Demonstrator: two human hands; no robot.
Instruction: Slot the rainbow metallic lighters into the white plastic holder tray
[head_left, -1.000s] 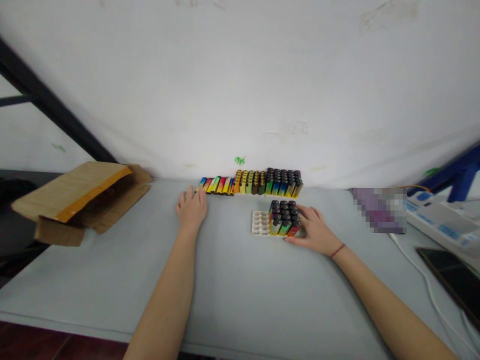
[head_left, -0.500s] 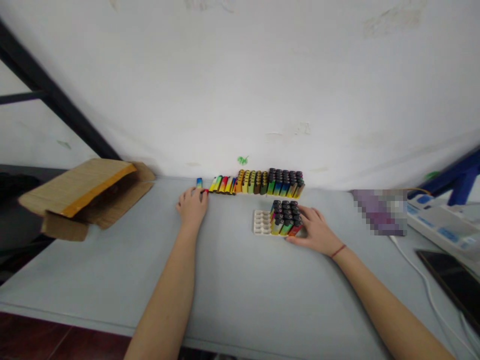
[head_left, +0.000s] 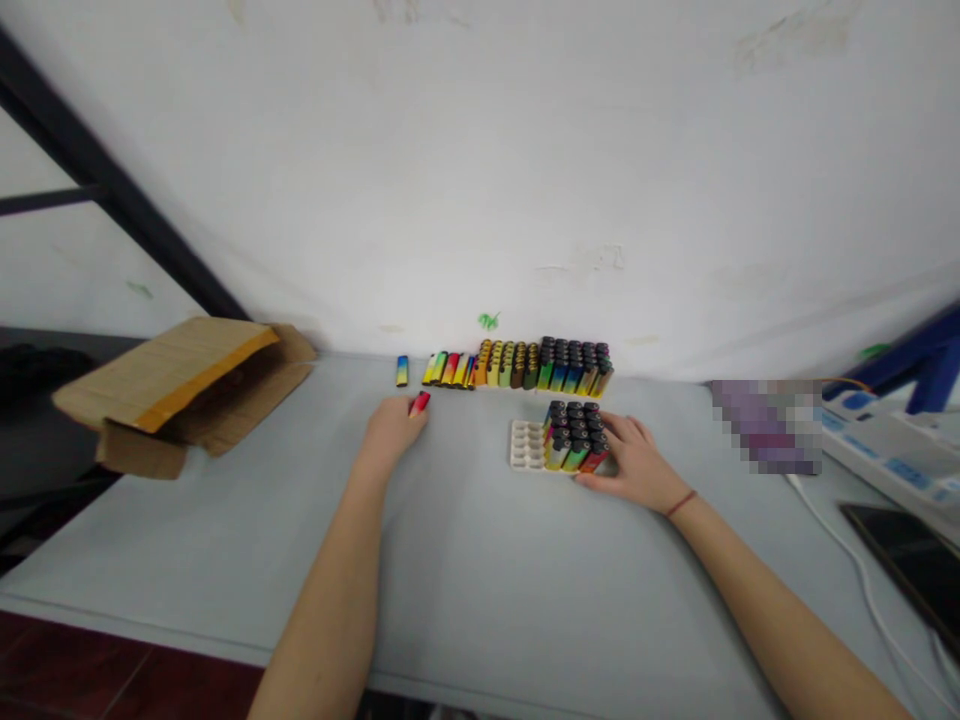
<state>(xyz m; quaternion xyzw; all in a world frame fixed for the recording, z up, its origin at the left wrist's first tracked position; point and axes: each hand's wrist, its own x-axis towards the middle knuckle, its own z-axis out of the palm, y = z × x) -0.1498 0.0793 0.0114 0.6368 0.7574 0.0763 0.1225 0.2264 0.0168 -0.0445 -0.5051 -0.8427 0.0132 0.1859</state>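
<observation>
My left hand is closed around a red lighter, whose coloured end sticks out past the fingers. Behind it a blue and yellow lighter lies alone on the table. My right hand rests against the right side of a white tray, thumb at the front and fingers behind. Several black-topped lighters stand upright in the tray's right part; the holes on its left are bare. Further back, several lighters lie side by side, next to a block of upright lighters near the wall.
An open cardboard box lies on the left of the grey table. To the right are a pixelated purple item, a white power strip, a dark phone and a white cable. A wall stands behind.
My left hand has closed on the red lighter and drawn it back toward me, uncovering the blue and yellow lighter. My right hand stays at the tray. The view has shifted slightly.
</observation>
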